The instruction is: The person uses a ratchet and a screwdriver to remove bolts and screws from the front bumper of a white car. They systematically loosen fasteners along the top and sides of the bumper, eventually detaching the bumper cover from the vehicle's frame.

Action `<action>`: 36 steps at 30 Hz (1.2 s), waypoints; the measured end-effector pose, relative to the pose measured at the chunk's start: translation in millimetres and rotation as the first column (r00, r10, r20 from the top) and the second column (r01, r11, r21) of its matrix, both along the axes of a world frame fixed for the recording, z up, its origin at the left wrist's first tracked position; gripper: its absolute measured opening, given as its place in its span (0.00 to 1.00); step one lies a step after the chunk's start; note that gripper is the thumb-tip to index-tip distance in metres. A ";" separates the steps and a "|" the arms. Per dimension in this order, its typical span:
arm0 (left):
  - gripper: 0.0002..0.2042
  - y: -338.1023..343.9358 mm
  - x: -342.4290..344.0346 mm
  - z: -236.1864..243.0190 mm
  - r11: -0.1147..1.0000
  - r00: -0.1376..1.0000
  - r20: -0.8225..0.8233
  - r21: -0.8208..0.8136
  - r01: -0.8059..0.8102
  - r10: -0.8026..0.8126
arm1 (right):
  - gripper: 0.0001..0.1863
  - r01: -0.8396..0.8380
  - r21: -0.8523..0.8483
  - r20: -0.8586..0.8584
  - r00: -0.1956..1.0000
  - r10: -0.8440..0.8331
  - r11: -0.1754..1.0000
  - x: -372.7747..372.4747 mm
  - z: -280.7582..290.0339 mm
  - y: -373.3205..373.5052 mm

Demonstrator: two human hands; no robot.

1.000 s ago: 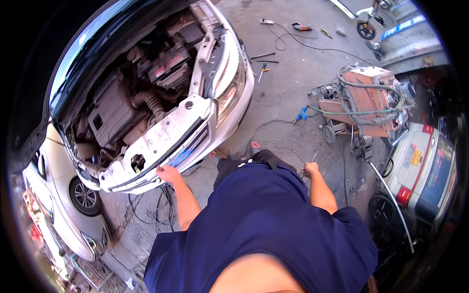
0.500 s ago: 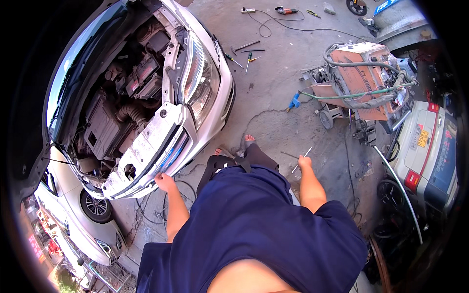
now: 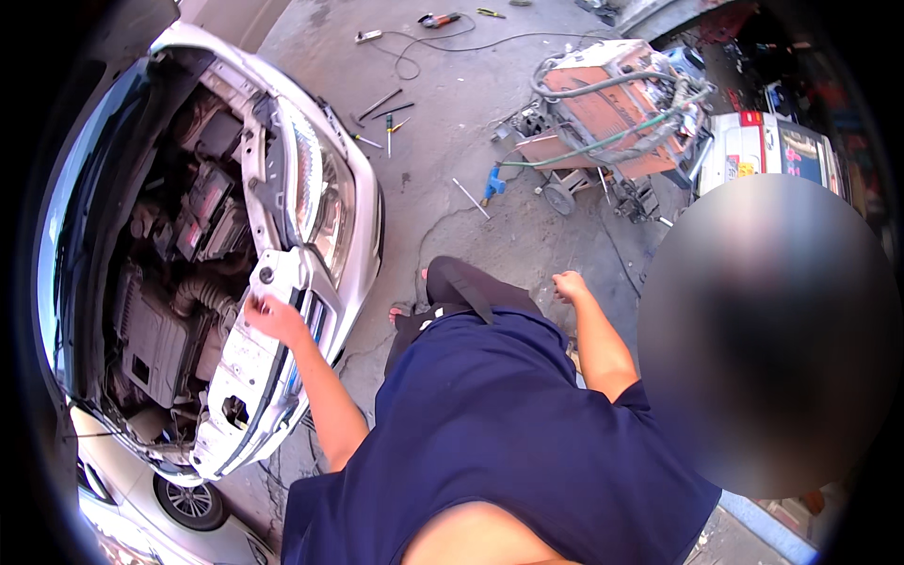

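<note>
My left hand (image 3: 274, 318) is over the white front crossmember (image 3: 247, 353) of the car with its hood raised. Its fingers look loosely apart, with nothing visible in them; whether they touch the metal I cannot tell. Low beside my right leg is my right hand (image 3: 568, 286), its fingers curled together and no object showing. A thin whitish rod (image 3: 471, 199) appears over the concrete ahead, away from both hands, near a blue-handled tool (image 3: 492, 185) on a green hose. Inside the engine bay, the ribbed air hose (image 3: 202, 294) and battery (image 3: 204, 209) are exposed.
An orange wheeled machine (image 3: 603, 113) with hoses stands ahead to the right. Hand tools (image 3: 389, 135) lie by the headlight, and an angle grinder (image 3: 439, 20) farther off. Another white car (image 3: 193, 504) is at lower left. A large blurred oval (image 3: 767, 339) hides the right side.
The thin rod has left my right hand and now appears farther forward. My left hand has moved up from the bumper edge to the crossmember. The view has shifted, and the blurred oval has appeared.
</note>
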State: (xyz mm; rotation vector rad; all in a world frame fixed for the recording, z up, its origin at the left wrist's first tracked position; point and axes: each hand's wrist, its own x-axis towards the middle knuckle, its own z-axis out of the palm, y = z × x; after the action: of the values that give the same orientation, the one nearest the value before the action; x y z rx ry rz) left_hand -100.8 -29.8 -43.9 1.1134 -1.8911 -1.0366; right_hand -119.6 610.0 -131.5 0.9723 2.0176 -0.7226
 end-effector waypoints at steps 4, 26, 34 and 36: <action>0.16 6.6 -66.0 11.4 0.995 0.995 -0.038 0.039 0.089 -0.088 | 0.20 -0.375 0.173 -0.024 0.923 0.385 0.910 -0.5 -24.5 -4.4; 0.22 2.7 -135.8 -28.5 0.763 0.456 0.613 -0.478 -0.436 0.645 | 0.15 -0.950 0.087 -0.090 0.294 0.952 0.301 -710.4 -549.9 -402.1; 0.26 -12.1 -161.1 6.0 0.803 0.246 0.764 -0.565 -0.193 0.597 | 0.13 -0.919 0.390 -0.148 -0.120 0.982 -0.054 -756.7 -662.3 -401.2; 0.28 -15.3 -169.0 10.3 0.809 0.219 0.779 -0.567 -0.154 0.587 | 0.15 -0.894 0.429 -0.129 -0.202 0.971 -0.129 -741.3 -657.7 -384.8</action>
State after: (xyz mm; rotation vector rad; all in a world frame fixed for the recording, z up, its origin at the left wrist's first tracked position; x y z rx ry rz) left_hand -269.8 -45.1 -33.6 2.0685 -2.2413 0.5165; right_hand -860.9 225.2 -789.2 -1.0270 2.4142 0.2736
